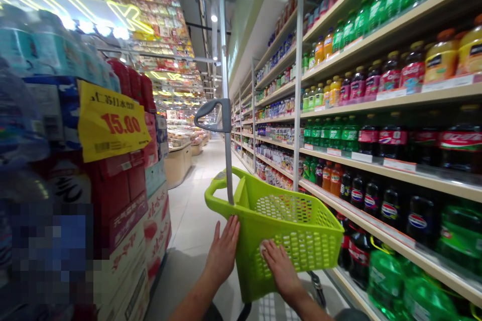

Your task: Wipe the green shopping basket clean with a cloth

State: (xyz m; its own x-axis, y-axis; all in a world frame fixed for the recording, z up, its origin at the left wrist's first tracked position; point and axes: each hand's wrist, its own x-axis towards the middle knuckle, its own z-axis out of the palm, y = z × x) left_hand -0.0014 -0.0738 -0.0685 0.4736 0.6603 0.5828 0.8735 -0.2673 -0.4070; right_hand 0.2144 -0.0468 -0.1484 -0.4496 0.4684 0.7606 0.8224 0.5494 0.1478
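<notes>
A lime-green plastic shopping basket cart [252, 261] with perforated sides stands right in front of me. Its grey pole carries a grey loop handle [213, 116]. My left hand [222, 248] lies with straight fingers against the end wall of the basket, below the moulded green grip. Pressed to the perforated long side is my right hand [280, 268]. A small white wipe [263, 247] shows under its fingertips, mostly hidden by them. Part of a lower frame and a dark wheel bracket [317, 288] show beneath the basket.
Shelves of drink bottles [391, 138] rise close on the right. Large green bottles [387, 271] stand low beside the cart. At left are stacked drink cartons [126, 210] with a yellow price sign [113, 123]. A tiled aisle floor [190, 210] runs ahead past display counters [178, 163].
</notes>
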